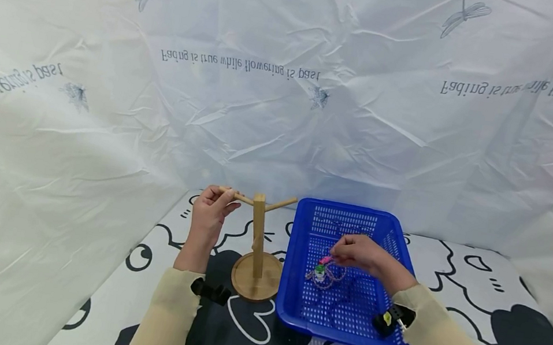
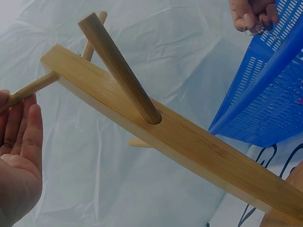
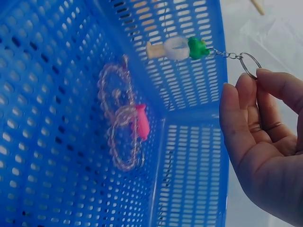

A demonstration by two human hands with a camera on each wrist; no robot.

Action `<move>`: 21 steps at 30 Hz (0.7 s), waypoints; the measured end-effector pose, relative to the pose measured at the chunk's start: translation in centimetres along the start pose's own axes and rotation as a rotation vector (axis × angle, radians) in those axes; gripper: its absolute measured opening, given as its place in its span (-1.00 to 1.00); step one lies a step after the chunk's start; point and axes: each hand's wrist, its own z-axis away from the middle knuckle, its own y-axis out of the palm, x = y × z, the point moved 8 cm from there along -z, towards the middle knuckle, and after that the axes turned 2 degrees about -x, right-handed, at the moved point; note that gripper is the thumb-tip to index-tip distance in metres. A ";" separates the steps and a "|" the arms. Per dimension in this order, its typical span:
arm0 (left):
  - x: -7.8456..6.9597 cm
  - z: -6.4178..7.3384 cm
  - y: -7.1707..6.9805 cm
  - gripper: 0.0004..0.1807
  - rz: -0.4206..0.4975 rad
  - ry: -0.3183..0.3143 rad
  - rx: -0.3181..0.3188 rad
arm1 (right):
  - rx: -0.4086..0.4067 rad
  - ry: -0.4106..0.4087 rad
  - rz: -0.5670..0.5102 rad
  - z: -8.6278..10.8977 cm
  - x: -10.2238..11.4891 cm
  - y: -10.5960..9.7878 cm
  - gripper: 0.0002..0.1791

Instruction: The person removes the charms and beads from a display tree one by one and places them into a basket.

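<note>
My left hand [image 1: 209,210] pinches the end of a peg [image 2: 35,87] near the top of a wooden peg stand [image 1: 259,234], which stands upright on a round base. Over the blue basket [image 1: 288,279], my right hand [image 1: 357,252] pinches the metal ring of a keychain [image 3: 251,65] between thumb and fingers. From that ring hangs a short chain with a green, white and tan charm [image 3: 177,48]. Pale pink beaded bracelets [image 3: 124,151] and a bright pink piece [image 3: 141,124] lie inside the basket, apart from the hand.
The basket stands just right of the stand's base, on a black-and-white patterned cloth [image 1: 255,333]. Behind both hangs a pale printed sheet [image 1: 262,124], which also runs down the left side. More pegs [image 2: 120,71] stick out from the post.
</note>
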 end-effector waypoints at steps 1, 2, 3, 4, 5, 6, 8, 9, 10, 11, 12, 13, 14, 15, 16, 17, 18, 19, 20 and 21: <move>0.0 0.0 0.0 -0.75 0.002 -0.001 -0.001 | -0.004 0.000 0.004 -0.1 -0.2 -0.1 -0.88; 0.0 0.0 0.0 -0.76 0.004 -0.002 -0.002 | -0.009 0.002 0.006 -0.1 -0.4 -0.3 -0.89; 0.0 0.0 0.0 -0.77 0.006 -0.003 -0.002 | -0.016 0.005 0.004 -0.2 -0.7 -0.4 -0.90; -0.1 0.1 0.1 -0.78 0.009 -0.004 -0.003 | -0.023 0.008 0.002 -0.3 -0.8 -0.5 -0.90; -0.1 0.1 0.0 -0.80 0.010 -0.004 -0.004 | -0.032 0.012 0.000 -0.4 -1.0 -0.7 -0.91; -0.1 0.1 0.0 -0.81 0.011 -0.004 -0.005 | -0.041 0.016 0.000 -0.4 -1.2 -0.8 -0.91; -0.1 0.1 0.0 -0.85 0.017 -0.005 -0.007 | -0.053 0.020 0.006 -0.5 -1.5 -1.0 -0.90; -0.1 0.1 0.0 -0.86 0.020 -0.005 -0.009 | -0.058 0.023 0.007 -0.4 -1.6 -1.1 -0.90; -0.1 0.1 0.0 -0.87 0.023 -0.006 -0.011 | -0.064 0.029 0.008 -0.4 -1.7 -1.2 -0.90; 0.0 0.1 0.0 -0.87 0.025 -0.007 -0.010 | -0.069 0.033 0.008 -0.4 -1.9 -1.3 -0.89; 0.0 0.1 0.0 -0.86 0.028 -0.008 -0.010 | -0.072 0.038 0.009 -0.4 -2.0 -1.4 -0.88; 0.0 0.1 0.0 -0.87 0.032 -0.009 -0.011 | -0.073 0.042 0.011 -0.4 -2.2 -1.4 -0.87; 0.0 0.1 0.0 -0.87 0.034 -0.009 -0.011 | -0.076 0.050 0.010 -0.4 -2.3 -1.4 -0.87; 0.0 0.1 0.0 -0.87 0.036 -0.010 -0.009 | -0.079 0.058 0.007 -0.4 -2.5 -1.5 -0.86; 0.1 0.1 0.0 -0.87 0.036 -0.009 -0.008 | -0.083 0.066 0.002 -0.4 -2.6 -1.5 -0.86; 0.1 0.0 0.0 -0.88 0.038 -0.008 -0.008 | -0.090 0.072 -0.003 -0.5 -2.7 -1.6 -0.85; 0.1 0.0 0.0 -0.89 0.038 -0.006 -0.009 | -0.091 0.074 -0.002 -0.5 -2.8 -1.7 -0.84; 0.1 0.0 -0.1 -0.89 0.036 -0.004 -0.010 | -0.096 0.074 -0.002 -0.6 -2.8 -1.7 -0.84; 0.1 0.0 -0.1 -0.90 0.033 -0.002 -0.011 | -0.103 0.077 -0.005 -0.6 -2.9 -1.8 -0.83; 0.1 0.0 -0.1 -0.90 0.034 -0.002 -0.012 | -0.113 0.080 -0.011 -0.6 -2.9 -1.9 -0.82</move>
